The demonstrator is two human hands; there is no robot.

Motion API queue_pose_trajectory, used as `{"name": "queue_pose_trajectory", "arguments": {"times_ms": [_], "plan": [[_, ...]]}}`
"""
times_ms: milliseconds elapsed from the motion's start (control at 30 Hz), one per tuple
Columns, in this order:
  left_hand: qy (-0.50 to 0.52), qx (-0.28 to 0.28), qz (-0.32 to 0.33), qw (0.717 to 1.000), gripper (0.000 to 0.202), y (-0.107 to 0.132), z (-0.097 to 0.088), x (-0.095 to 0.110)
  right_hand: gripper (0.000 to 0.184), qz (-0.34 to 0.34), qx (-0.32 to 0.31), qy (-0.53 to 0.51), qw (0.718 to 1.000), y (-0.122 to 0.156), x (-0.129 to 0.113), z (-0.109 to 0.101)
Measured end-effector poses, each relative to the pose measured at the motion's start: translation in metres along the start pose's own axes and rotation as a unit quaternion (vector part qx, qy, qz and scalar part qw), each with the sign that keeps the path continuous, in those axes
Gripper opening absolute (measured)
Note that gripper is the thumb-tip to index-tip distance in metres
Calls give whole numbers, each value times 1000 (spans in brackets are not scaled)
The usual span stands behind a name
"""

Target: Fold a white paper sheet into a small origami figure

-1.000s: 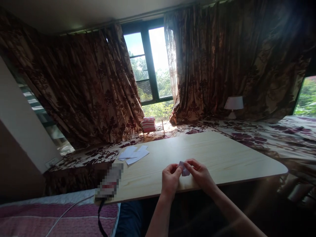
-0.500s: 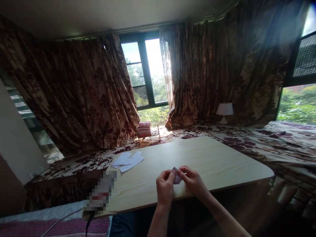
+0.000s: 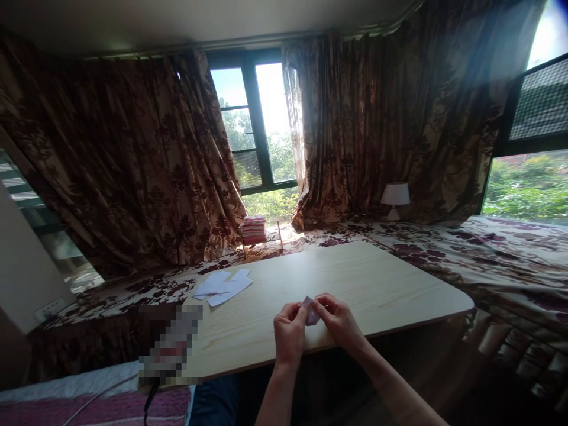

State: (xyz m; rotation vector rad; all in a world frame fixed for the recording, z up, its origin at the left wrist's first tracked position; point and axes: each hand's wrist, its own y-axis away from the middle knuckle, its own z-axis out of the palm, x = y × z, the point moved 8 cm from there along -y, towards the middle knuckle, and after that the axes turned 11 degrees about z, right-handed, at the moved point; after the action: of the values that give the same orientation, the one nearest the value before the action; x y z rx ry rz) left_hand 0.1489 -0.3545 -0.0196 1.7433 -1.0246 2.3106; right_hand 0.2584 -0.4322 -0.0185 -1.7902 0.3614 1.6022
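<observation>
Between my two hands is a small folded piece of paper (image 3: 312, 315), pale and pointed at the top, held above the near edge of the wooden table (image 3: 355, 278). My left hand (image 3: 289, 332) pinches its left side with thumb and fingers. On the other side, my right hand (image 3: 337, 319) grips the paper's right edge between thumb and forefinger. Fingers cover part of the paper, so its full shape is hidden. Several white paper sheets (image 3: 223, 286) lie overlapping on the table's left part.
A pixelated object (image 3: 173, 343) with a cable sits at the table's left corner. Behind the table, a cloth-covered ledge holds a stack of striped cloths (image 3: 254, 229) on a small rack and a white lamp (image 3: 394, 195). Patterned curtains (image 3: 133, 171) flank the window.
The whole view has shifted slightly, with everything appearing a little further left. Both hands keep their hold on the folded paper, their pose almost the same.
</observation>
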Motion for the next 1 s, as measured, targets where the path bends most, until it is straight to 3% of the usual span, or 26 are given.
{"name": "queue_pose_trajectory", "arguments": {"times_ms": [500,1000], "plan": [[52,2,-18,998,29,-3,-3,-7,31,-7,10,-4,1000,-1,-3,-3],[20,-3,-7,1000,26,1,-2,-7,31,-2,-4,5,1000,-1,-2,0]]}}
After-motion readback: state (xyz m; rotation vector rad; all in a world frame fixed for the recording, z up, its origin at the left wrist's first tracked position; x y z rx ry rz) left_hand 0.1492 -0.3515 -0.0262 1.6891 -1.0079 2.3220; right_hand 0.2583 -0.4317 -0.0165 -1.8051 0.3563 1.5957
